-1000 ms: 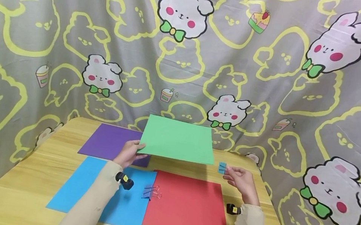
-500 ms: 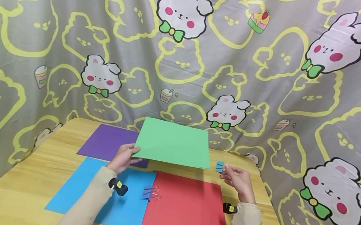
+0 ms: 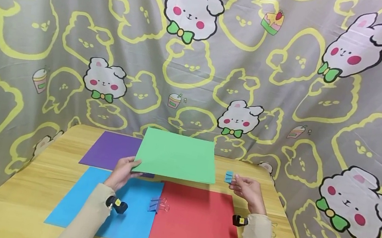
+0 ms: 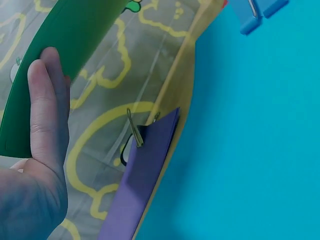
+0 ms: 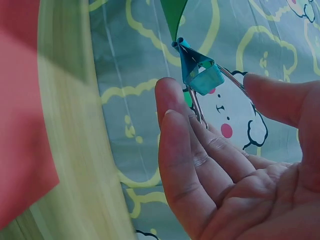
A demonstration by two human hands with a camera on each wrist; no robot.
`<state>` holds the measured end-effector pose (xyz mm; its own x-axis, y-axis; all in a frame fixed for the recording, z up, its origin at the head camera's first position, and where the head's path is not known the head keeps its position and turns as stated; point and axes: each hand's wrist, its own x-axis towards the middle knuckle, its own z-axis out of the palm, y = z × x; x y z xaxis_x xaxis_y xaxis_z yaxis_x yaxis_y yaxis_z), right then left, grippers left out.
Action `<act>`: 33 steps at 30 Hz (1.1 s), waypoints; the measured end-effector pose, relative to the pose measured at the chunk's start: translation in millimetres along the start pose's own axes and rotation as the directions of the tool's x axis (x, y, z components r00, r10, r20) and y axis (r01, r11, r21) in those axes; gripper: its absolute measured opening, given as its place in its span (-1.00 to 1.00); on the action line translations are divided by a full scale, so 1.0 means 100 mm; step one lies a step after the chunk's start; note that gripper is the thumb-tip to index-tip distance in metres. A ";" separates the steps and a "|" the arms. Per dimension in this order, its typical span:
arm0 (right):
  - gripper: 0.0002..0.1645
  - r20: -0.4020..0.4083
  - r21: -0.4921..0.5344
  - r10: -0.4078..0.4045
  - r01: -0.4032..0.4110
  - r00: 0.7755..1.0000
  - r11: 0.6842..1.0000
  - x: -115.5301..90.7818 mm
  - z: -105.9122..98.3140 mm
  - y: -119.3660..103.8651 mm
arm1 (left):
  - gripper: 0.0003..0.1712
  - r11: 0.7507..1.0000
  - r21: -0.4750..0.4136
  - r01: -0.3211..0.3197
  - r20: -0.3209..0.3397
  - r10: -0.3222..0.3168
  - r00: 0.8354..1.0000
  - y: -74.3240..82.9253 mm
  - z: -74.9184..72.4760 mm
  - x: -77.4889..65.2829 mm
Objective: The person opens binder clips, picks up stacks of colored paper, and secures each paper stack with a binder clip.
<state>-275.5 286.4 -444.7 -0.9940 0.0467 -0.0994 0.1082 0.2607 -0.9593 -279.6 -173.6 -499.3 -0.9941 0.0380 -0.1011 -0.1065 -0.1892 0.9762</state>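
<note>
My left hand (image 3: 121, 172) holds a green sheet (image 3: 177, 155) by its near left corner, thumb on top and fingers underneath. The sheet is raised above the table; the left wrist view shows those fingers straight along the underside of the green sheet (image 4: 25, 107). Off the sheet's near right corner, my right hand (image 3: 249, 192) pinches a light-blue binder clip (image 3: 229, 176) by its wire handles. In the right wrist view, thumb and fingers sit on either handle of the binder clip (image 5: 205, 80). Head view shows a gap between clip and sheet.
A blue sheet (image 3: 133, 224) and a red sheet (image 3: 199, 220) lie side by side, with a purple binder clip (image 3: 154, 205) at their junction. Behind lies a purple sheet (image 3: 110, 150), partly covered. Clip handles (image 3: 274, 229) show beside my right sleeve. A patterned curtain (image 3: 197, 67) hangs behind.
Both hands have come a little left and nearer to me, carrying the green sheet and the light-blue binder clip. The sheet has sunk lower in view. Both grips stay the same.
</note>
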 end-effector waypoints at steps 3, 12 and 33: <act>-0.36 -0.005 0.005 0.000 0.000 1.000 1.000 0.02 0.00 0.03 | -0.44 1.000 0.004 0.004 -0.003 -0.004 1.000 -0.02 -0.01 -0.01; -0.33 0.008 0.028 0.012 -0.012 1.000 1.000 0.04 0.05 0.05 | -0.37 1.000 -0.005 0.012 -0.014 -0.012 1.000 -0.05 -0.06 -0.05; -0.31 -0.006 0.061 0.056 -0.055 0.998 0.997 0.06 0.14 0.03 | -0.43 1.000 -0.013 -0.002 -0.001 0.002 1.000 -0.11 -0.06 -0.07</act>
<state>-281.6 274.2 -451.9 -0.9863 0.0673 -0.1509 0.1614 0.1987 -0.9667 -271.7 -177.4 -510.4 -0.9943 0.0368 -0.0998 -0.1052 -0.2015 0.9738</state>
